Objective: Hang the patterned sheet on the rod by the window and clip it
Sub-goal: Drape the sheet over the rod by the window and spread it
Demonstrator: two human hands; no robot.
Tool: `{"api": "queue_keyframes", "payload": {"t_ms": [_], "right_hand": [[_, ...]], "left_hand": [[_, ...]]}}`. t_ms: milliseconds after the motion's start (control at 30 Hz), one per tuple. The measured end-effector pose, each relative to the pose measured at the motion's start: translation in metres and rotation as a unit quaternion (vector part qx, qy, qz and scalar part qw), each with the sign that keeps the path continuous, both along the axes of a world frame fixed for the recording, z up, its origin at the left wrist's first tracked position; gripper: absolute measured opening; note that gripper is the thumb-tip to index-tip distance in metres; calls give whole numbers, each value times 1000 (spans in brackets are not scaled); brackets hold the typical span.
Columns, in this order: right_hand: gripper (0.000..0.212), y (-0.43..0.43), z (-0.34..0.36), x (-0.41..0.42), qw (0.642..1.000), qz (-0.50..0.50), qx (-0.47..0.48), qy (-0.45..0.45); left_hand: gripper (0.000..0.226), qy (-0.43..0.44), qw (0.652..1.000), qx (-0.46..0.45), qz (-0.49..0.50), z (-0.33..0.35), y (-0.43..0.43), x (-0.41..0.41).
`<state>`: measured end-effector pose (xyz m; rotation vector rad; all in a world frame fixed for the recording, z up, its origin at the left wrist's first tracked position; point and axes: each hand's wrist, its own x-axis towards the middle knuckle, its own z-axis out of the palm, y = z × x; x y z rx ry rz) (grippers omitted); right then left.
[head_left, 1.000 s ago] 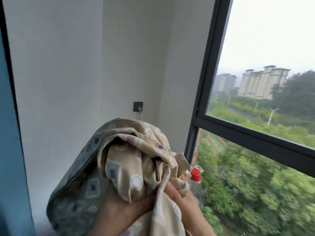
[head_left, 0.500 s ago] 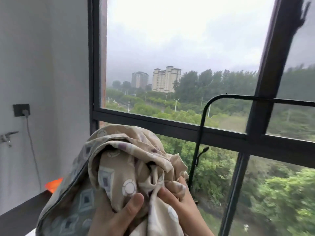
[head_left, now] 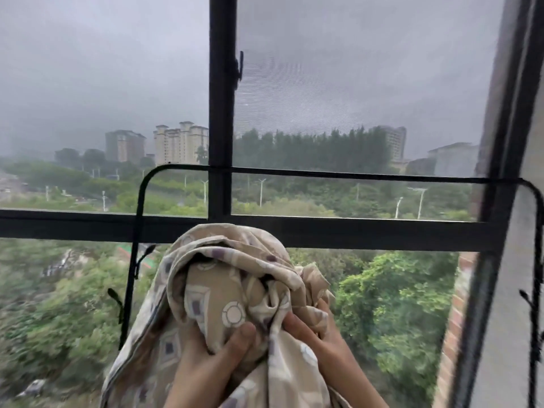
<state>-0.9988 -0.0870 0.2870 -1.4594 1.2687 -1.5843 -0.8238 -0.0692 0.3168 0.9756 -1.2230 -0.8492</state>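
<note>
Big dark-framed window (head_left: pixel 219 113) fills everything now, the grey wall and socket from a moment ago are gone off to the left. Up close, both hands grip the bunched beige patterned cotton sheet (head_left: pixel 232 290), held up at the bottom middle like before: left hand (head_left: pixel 212 360) with its thumb pressed into a fold, right hand (head_left: pixel 318 340) pinching the cloth beside it. Behind it, the thin black metal rod (head_left: pixel 338 175) now shows its full width, both bent ends included, sheet not on it yet. Further out: trees, tower blocks, grey sky.

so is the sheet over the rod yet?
No, the sheet is bunched up, gripped by the left hand and right hand, below the bare rod.
</note>
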Motion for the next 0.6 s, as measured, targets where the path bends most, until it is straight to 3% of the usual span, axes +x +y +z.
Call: {"api": "queue_keyframes", "payload": {"t_ms": [33, 100, 133, 200, 267, 367, 433, 600], "right_hand": [[133, 9, 3, -19, 1000, -5, -2, -4], [122, 16, 3, -54, 1000, -16, 5, -4], [114, 16, 2, -70, 1000, -28, 13, 0], [111, 14, -1, -98, 998, -58, 33, 5], [129, 9, -2, -120, 996, -84, 28, 11], [133, -11, 6, -146, 992, -117, 23, 36], [134, -35, 10, -166, 990, -132, 30, 47], [112, -91, 29, -198, 990, -122, 27, 60]], "left_hand": [[119, 12, 1000, -1, -23, 0, 1, -21], [47, 19, 999, -2, -46, 6, 6, -56], [37, 19, 998, -10, -55, 7, 5, -73], [43, 12, 996, -20, -81, 1, -8, -100], [43, 14, 995, -24, -92, 1, -20, -124], [52, 40, 989, -30, -138, -4, -55, -153], [68, 39, 989, -36, -141, -6, -85, -172], [84, 68, 989, -30, -131, -7, -149, -206]]}}
